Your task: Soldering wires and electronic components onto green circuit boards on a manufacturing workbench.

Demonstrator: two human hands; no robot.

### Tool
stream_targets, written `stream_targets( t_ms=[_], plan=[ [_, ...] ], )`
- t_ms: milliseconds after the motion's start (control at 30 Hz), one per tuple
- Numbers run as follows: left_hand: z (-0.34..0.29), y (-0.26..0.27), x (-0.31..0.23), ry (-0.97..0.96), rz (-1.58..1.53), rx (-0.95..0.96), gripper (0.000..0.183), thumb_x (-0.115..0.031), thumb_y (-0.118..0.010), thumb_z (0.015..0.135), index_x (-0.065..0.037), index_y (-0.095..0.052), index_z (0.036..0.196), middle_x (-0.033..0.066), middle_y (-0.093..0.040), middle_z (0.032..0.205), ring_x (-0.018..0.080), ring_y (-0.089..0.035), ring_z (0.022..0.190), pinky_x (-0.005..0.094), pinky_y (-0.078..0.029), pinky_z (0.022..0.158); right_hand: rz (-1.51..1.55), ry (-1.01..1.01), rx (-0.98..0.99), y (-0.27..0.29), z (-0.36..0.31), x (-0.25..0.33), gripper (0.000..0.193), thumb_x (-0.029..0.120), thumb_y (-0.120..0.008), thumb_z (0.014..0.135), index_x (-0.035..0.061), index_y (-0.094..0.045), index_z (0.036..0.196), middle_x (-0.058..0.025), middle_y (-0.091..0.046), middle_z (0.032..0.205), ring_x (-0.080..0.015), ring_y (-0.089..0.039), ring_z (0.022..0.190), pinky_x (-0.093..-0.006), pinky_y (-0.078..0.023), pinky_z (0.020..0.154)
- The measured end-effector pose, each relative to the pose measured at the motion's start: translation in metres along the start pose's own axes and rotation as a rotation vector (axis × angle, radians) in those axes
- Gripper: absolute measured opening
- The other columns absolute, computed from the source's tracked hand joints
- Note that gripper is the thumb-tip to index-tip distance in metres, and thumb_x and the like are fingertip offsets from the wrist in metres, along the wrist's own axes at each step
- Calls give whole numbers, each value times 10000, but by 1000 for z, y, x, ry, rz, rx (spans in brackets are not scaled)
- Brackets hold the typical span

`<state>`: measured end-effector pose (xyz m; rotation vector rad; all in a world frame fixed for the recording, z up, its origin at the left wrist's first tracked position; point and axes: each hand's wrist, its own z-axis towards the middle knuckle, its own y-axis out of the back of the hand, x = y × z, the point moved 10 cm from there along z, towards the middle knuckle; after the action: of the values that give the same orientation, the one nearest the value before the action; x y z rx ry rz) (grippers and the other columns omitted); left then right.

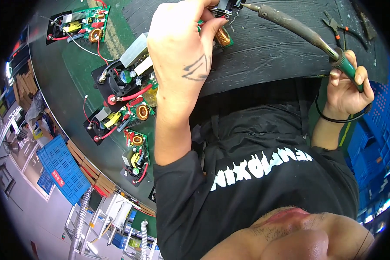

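My right hand (349,89) is closed around the green handle of a soldering iron (297,29). The iron's tip points left, at or very near a black part on a circuit board (230,42) at the top edge of the view. Whether tip and part touch, I cannot tell. With thumb and fingers, my left hand (177,47) grips that board. A copper-wound coil (222,37) shows below the thumb, while most of the board is hidden behind the hand or cut off by the frame.
Side cutters (333,28) with orange-and-black handles lie right of the iron on the black work surface (264,56). Left of my forearm sit several wired circuit boards (136,151), one with a fan (117,82). A blue crate (63,169) stands beyond the bench edge.
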<state>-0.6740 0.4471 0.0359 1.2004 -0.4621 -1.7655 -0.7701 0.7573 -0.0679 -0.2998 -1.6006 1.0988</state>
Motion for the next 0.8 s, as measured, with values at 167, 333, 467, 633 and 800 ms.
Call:
stream_targets(
  t_ms=[167, 333, 467, 633, 800],
  plan=[
    [0, -1, 3, 19, 44, 36, 368, 8, -828, 736, -43, -710, 1081, 81, -702, 820, 262, -649, 801, 360, -512, 753, -14, 6, 22, -8, -2, -3, 371, 373, -427, 996, 88, -628, 871, -317, -561, 1396, -445, -710, 880, -408, -609, 715],
    [0, 0, 4, 11, 4, 26, 376, 1, -831, 735, -45, -711, 1088, 78, -702, 820, 264, -647, 804, 360, -511, 759, -17, 12, 6, -9, -3, -4, 368, 377, -429, 994, 90, -620, 868, -315, -556, 1400, -447, -711, 861, -408, -612, 707],
    [0, -1, 10, 60, 4, 69, 375, -3, -832, 736, -51, -711, 1087, 76, -701, 820, 259, -644, 803, 359, -510, 756, 21, 10, 16, -9, -3, -1, 366, 380, -435, 993, 92, -623, 866, -312, -556, 1403, -446, -707, 884, -402, -607, 701],
    [0, -4, 11, 120, 27, 102, 345, -2, -830, 735, -58, -708, 1053, 72, -690, 807, 254, -632, 795, 361, -506, 750, 21, 24, 23, -6, -3, 5, 369, 385, -438, 995, 97, -634, 875, -307, -555, 1411, -443, -697, 917, -388, -593, 684],
    [3, -5, 11, 57, 11, 83, 331, 16, -819, 730, -62, -698, 1028, 73, -674, 789, 260, -628, 801, 367, -502, 756, 12, 36, 14, -1, -5, 8, 367, 390, -444, 996, 104, -641, 875, -308, -556, 1410, -438, -695, 908, -377, -585, 688]
  ],
)
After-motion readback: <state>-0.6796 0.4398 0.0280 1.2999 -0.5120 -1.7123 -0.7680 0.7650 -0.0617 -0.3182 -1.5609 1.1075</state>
